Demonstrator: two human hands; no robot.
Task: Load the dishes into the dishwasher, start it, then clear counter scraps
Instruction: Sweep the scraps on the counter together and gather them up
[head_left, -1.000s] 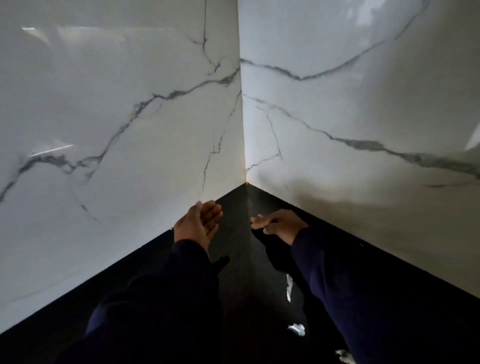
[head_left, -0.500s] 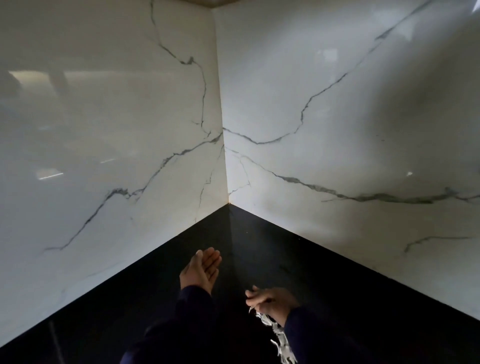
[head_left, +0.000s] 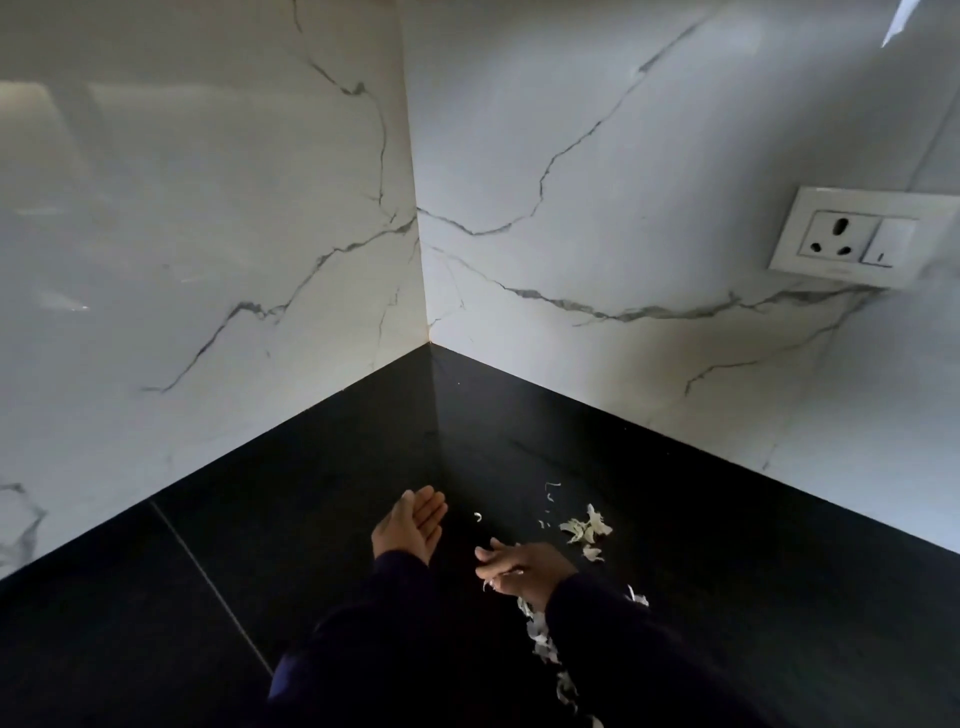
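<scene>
Black glossy stone counter (head_left: 322, 545), corner; pale papery peel scraps (head_left: 586, 530) scattered beside right hand (head_left: 522, 569), fingers curled over a few, likely raking them in. Left hand (head_left: 410, 527) cupped, fingers straight and together, probably as catcher. More scraps hidden under dark sleeve (head_left: 623, 649); dishwasher not in view

The fingertips of the right hand (head_left: 522, 564) are curled under and hidden from view, so whether scraps (head_left: 587, 530) are pinched or merely touched cannot be told. A trail of pale scraps along the black table (head_left: 727, 545) is partly covered by the right sleeve (head_left: 639, 654) and cut off at the bottom edge, as both arms are. The wall socket (head_left: 862, 236) is clipped by the right edge and slightly blurred; the smallest flecks are too small to be identified.
</scene>
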